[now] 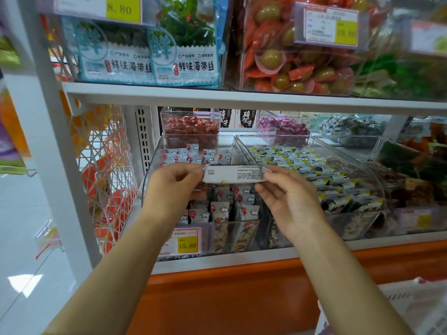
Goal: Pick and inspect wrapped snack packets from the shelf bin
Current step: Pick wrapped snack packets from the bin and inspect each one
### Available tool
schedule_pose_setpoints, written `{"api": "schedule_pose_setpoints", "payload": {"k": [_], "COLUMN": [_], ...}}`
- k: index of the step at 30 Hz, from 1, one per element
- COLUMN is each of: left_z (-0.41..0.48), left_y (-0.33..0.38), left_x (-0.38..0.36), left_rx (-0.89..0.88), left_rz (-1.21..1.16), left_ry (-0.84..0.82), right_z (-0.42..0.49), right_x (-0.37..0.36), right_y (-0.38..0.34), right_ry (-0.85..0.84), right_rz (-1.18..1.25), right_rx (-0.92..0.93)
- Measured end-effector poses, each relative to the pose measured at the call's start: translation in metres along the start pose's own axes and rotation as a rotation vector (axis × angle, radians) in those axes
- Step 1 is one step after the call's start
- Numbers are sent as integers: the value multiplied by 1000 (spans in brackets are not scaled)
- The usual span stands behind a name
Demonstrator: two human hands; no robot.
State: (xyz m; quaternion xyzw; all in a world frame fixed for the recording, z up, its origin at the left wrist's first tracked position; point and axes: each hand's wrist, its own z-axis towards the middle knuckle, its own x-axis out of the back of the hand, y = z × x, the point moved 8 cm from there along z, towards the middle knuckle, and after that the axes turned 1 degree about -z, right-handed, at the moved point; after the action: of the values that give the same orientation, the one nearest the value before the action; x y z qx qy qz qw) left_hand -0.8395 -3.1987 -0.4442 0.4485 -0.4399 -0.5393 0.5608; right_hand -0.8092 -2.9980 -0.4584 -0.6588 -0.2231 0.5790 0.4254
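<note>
**Packet held by its ends over the open bin: a slip is the main risk**

Nearest the camera, the left hand (174, 184) pinches the left end of a snack packet (233, 174), and the right hand (287, 197) pinches the right end, with its other fingers spread loosely below. The packet is level between them, printed back upward, above the clear bin (148, 175) it belongs to. Which fingertips of the right hand carry the load is hard to tell, since the wrapper's edge hides them.

With so little wrapper gripped, turning the packet to see its other face could pull one end free. It would then likely drop among the matching packets in the bin (222, 209) and be hard to tell apart. A sideways slip to the right could land it in the neighbouring bin (302, 163) of black-and-yellow packets. Further back, the upper shelf (217, 93) hangs close overhead, so lifting the packet higher risks knocking it.
</note>
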Motion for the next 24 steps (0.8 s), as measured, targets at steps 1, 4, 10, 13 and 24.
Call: {"api": "schedule_pose_setpoints", "payload": {"k": [1,4,10,13,24], "left_z": [0,0,3,3,12], "left_y": [0,-1,-8,-9,-4], "left_x": [1,-1,-4,0,2], "left_rx": [-3,-1,73,58,-25], "left_rz": [-4,-69,-234,-192,59], "left_ry": [4,-12,-26,24,88], "right_z": [0,1,2,2,19], "right_x": [1,4,8,4,12], "right_y": [1,3,4,-2,-30], "right_ry": [2,23,53,-11,165], "right_rz": [35,128,77,-70,-329], "right_rx": [-14,-50,-50,69,267]}}
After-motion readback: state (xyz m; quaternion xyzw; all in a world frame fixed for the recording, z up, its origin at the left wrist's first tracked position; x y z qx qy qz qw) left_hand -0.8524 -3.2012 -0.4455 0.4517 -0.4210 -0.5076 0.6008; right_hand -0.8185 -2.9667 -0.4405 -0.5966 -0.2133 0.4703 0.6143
